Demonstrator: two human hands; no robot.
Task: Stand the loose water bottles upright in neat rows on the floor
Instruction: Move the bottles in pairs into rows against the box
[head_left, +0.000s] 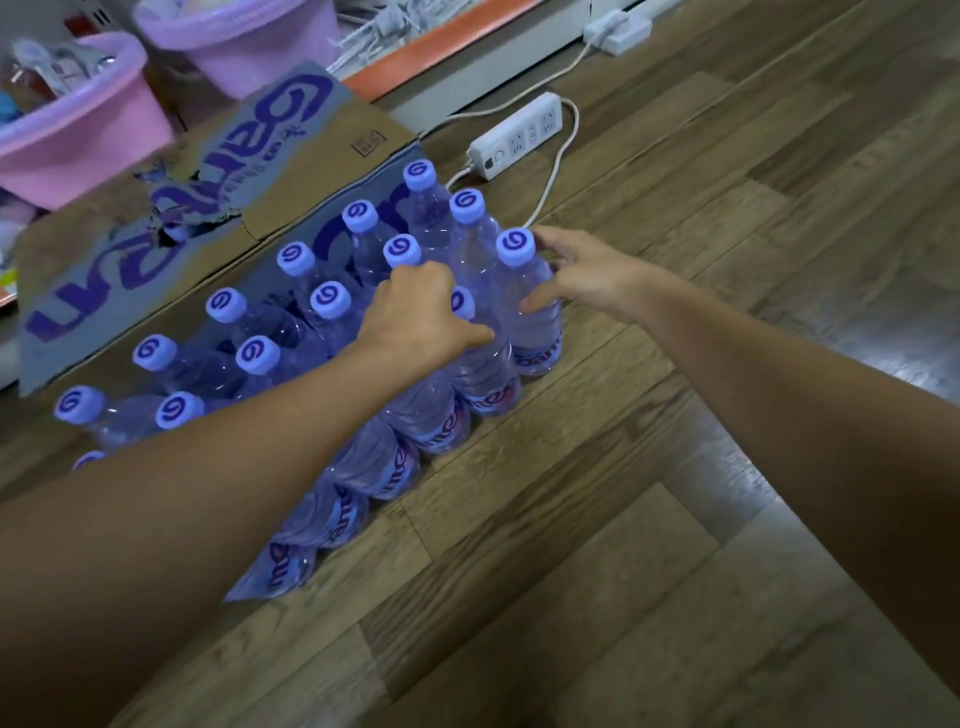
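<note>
Several clear water bottles with light purple caps (330, 300) stand upright in rows on the wooden floor, in front of a cardboard box. My left hand (421, 312) grips the neck of a front-row bottle (480, 374), covering most of its cap. My right hand (576, 270) curls its fingers and thumb round the end bottle (535, 332) just below its cap (515, 247). My left forearm hides parts of the front row.
A torn cardboard box (208, 187) lies behind the rows. A white power strip (517, 136) and its cable lie on the floor beyond the bottles. Two pink-purple plastic bins (78, 140) stand at the back left. Bare wooden floor (623, 519) stretches to the right and front.
</note>
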